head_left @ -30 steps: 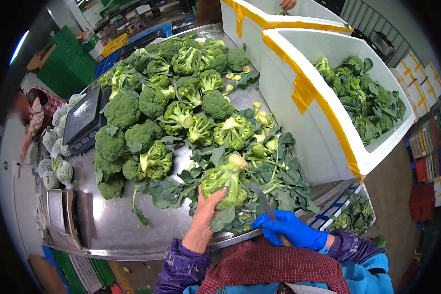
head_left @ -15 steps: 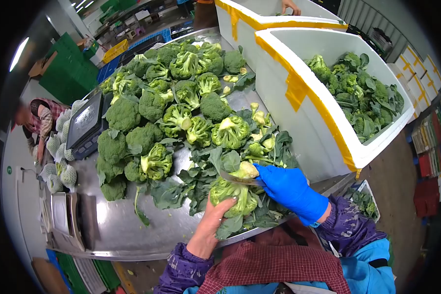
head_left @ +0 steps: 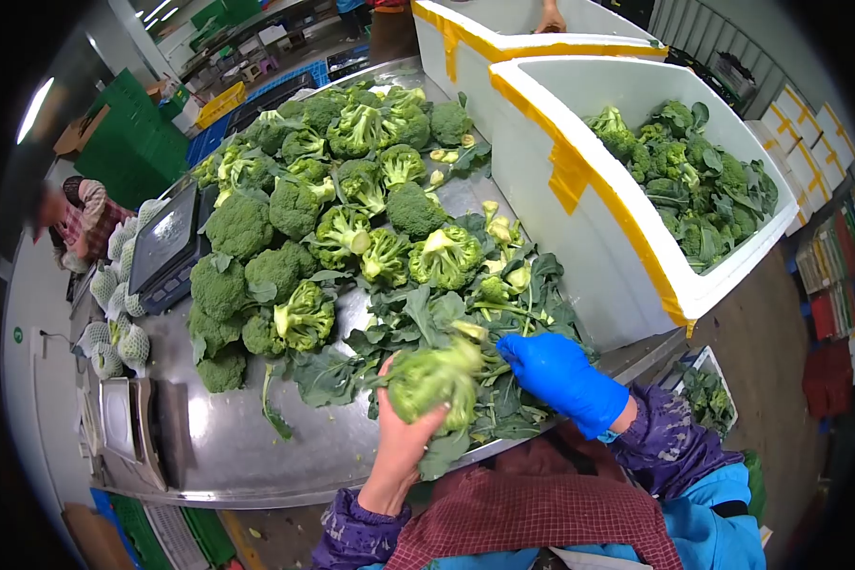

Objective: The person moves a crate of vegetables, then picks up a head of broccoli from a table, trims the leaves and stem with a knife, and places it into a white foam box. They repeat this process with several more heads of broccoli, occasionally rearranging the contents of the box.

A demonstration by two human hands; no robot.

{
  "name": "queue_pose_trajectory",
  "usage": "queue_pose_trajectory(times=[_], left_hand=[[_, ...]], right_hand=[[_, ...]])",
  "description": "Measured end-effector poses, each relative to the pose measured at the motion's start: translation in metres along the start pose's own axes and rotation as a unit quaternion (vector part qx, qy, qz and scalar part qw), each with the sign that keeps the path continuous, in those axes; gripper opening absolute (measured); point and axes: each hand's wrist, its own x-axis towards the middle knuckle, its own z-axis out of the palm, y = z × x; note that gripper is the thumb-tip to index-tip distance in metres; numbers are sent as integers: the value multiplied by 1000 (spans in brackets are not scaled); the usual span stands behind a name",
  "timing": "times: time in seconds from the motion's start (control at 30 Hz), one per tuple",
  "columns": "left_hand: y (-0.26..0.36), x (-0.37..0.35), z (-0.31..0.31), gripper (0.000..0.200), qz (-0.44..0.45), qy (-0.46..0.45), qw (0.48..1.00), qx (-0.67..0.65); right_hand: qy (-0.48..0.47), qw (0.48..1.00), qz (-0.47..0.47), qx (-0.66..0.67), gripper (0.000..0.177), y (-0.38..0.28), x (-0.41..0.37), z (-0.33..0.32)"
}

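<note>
My left hand (head_left: 407, 439) is wrapped round a broccoli head (head_left: 437, 380), which is blurred by motion and has its cut stem facing up and right. In a blue glove, my right hand (head_left: 562, 380) is closed just right of that head. The knife seen in it half a second ago is hard to make out now. Under both hands lie loose broccoli leaves (head_left: 332, 377) and trimmed stem pieces (head_left: 520, 276). A large pile of broccoli (head_left: 294, 204) covers the steel table (head_left: 228, 437) beyond and to the left.
A white foam box (head_left: 579, 247) with yellow tape stands at right, holding broccoli (head_left: 703, 180). Behind it is another foam box (head_left: 465, 38) with a co-worker's hand (head_left: 550, 17) over it. At left are a scale (head_left: 166, 242), net-wrapped produce (head_left: 114, 347) and another person (head_left: 85, 223).
The broccoli head in my left hand has tilted and shifted slightly left, away from the blade. My gloved right hand has separated from its stem and moved slightly down.
</note>
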Motion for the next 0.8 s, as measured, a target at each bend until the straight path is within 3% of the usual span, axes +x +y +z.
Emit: queue_pose_trajectory(times=[0.07, 0.13, 0.17, 0.2, 0.23, 0.27, 0.33, 0.37, 0.4, 0.47, 0.5, 0.53, 0.57, 0.6, 0.67, 0.73, 0.8], left_hand=[[-2, -1, 0, 75, 177, -98, 963, 179], [-3, -4, 5, 80, 170, -105, 962, 185], [-2, -3, 4, 80, 114, -74, 984, 117], [0, 1, 2, 80, 57, -44, 996, 52], [2, 6, -2, 78, 54, -50, 996, 43], [4, 7, -3, 78, 55, -50, 996, 44], [6, 9, -3, 76, 35, -57, 998, 12], [4, 10, -2, 76, 26, -61, 998, 7], [2, 9, 1, 76, 26, -62, 998, 7], [-3, 9, 7, 76, 83, -60, 994, 34], [-1, 9, 11, 77, 88, -52, 994, 31], [-3, 11, 10, 77, 88, -53, 994, 30], [-6, 17, 6, 78, 210, -18, 962, 175], [-7, 20, 3, 78, 325, 18, 892, 313], [-2, 24, 2, 82, 314, 14, 891, 329], [0, 22, 9, 82, 261, -8, 938, 229], [-4, 22, 13, 83, 249, -1, 944, 217]], right_hand=[[-26, 999, 43, -14, 14, 5, 6, 2], [-28, 999, 33, -9, 17, 4, 8, 4], [57, 980, 15, 189, 22, 0, 9, 5], [143, 914, -2, 380, 28, -5, 10, 5], [-17, 854, 138, 502, 43, -18, 5, -29], [-17, 853, 136, 504, 43, -24, 4, -32], [18, 844, -18, 535, 52, -37, 0, -31], [-6, 901, -3, 435, 59, -42, -3, -38], [-5, 901, -3, 434, 59, -44, -3, -37], [91, 972, -16, 217, 61, -47, -3, -35], [38, 986, 32, 159, 62, -49, -4, -41], [38, 986, 33, 157, 62, -48, -4, -41], [30, 990, 57, 125, 63, -47, -4, -41], [23, 992, 82, 93, 65, -46, -4, -41], [38, 986, 85, 134, 65, -47, -5, -38], [48, 980, 85, 174, 65, -46, -3, -35], [114, 972, 57, 196, 65, -44, 3, -27]])
